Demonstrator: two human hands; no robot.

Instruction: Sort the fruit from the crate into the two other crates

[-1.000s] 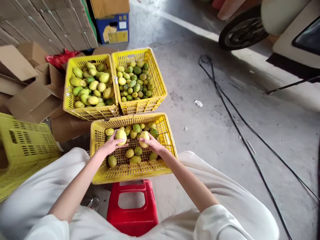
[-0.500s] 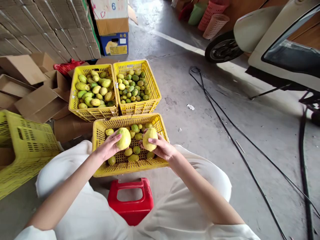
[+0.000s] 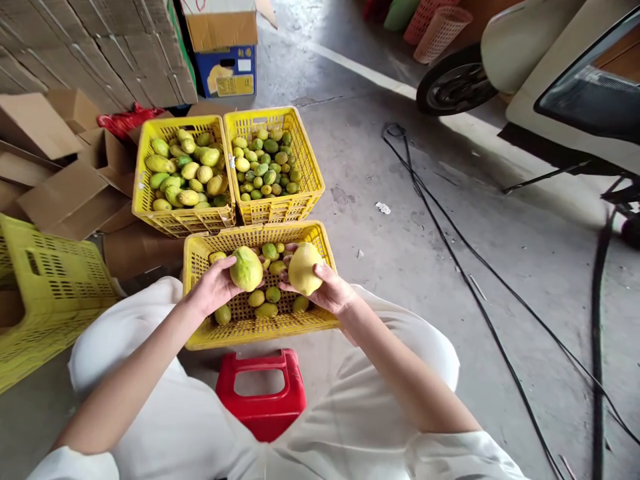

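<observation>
My left hand point(image 3: 214, 288) is closed round a large yellow-green lemon point(image 3: 246, 269), thumb on its near left side. In my right hand point(image 3: 327, 288) is a yellow lemon point(image 3: 305, 268), gripped from the right with the thumb across it. Both fruits are held up side by side, apart from each other, over the near yellow plastic crate point(image 3: 260, 333). Several smaller lemons point(image 3: 267, 311) lie scattered on that crate's floor, partly hidden by my hands.
Beyond stand two yellow crates, the left point(image 3: 143, 190) with larger lemons, the right point(image 3: 307, 160) with smaller greenish ones. A red plastic stool point(image 3: 260, 413) is between my legs. Cardboard boxes point(image 3: 65, 200) and another crate point(image 3: 65, 280) are left; cables point(image 3: 465, 250) and a scooter point(image 3: 565, 87) right.
The lemon in my right hand has been turned and sits slightly higher. The left lemon has turned a little too. The view has shifted slightly downward.
</observation>
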